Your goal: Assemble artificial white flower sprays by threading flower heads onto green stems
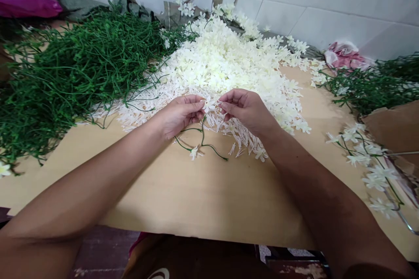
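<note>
1. A white flower (209,104) is held at its left edge by the left hand (183,115); the thumb and forefinger are pinched together.
2. By the right hand (245,107), the flower is approached from the other side. Its thumb and forefinger are bent nearly together at the petals, but whether something is gripped cannot be told.
3. The flower is located between both hands, touching the left and just beside the right, so the left is judged the nearer one.
4. Below the flower, a green stem (203,133) is seen, with its long axis directed toward the person. It is forked: one branch is extended to the left, another is curved to the right. A small flower (194,153) is placed nearby on the board (209,200).
5. The petals appear thin and cloth-like, pointed as a star; the stem appears smooth, like plastic.
6. Behind, white blossoms (229,59) are heaped, with thin pale sticks (140,111) at their near edge. Wiry green stems (88,56) are piled at the left.
</note>
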